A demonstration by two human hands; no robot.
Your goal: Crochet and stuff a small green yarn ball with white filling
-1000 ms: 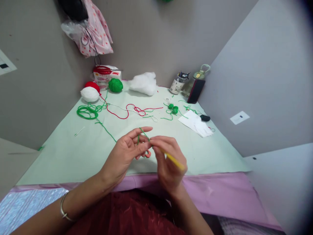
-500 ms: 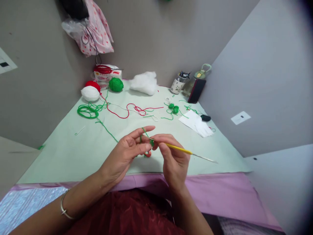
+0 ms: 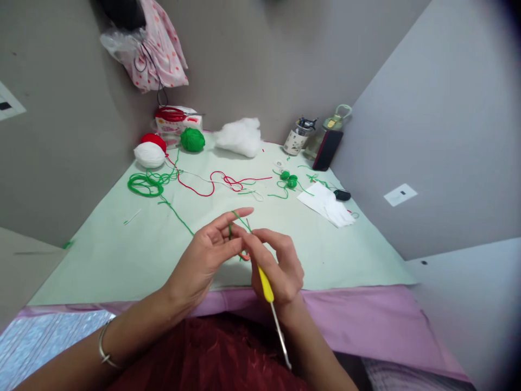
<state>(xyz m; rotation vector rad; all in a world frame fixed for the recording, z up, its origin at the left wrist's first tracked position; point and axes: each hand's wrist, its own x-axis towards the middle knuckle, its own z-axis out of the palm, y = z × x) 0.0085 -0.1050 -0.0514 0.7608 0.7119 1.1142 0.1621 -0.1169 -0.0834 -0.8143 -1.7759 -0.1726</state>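
My right hand [image 3: 283, 266] grips a crochet hook [image 3: 266, 283] by its yellow handle. The hook's metal tail points down toward me, and its working tip rises beyond my fingertips. Green yarn [image 3: 239, 217] runs over the raised forefinger of my left hand [image 3: 207, 252] and around another finger. Between thumb and fingers, the left hand pinches a small piece of green crochet work, now mostly hidden by my fingers. A small orange loop-like item [image 3: 245, 255] shows just below the fingertips. The yarn strand leads back to a loose green coil [image 3: 145, 185] on the table.
Behind stand a green yarn ball [image 3: 192, 140], white yarn ball [image 3: 150, 155], red scissors [image 3: 171, 114] and white stuffing [image 3: 240, 138]. Red yarn [image 3: 195, 191] trails mid-table. To the right are small green crocheted balls [image 3: 291, 181], white paper [image 3: 323, 203], a phone [image 3: 329, 150] and a pen cup [image 3: 296, 142].
The crochet hook has swung from pointing right to pointing down toward me, as my right hand turned and moved slightly left. The left hand has barely shifted.
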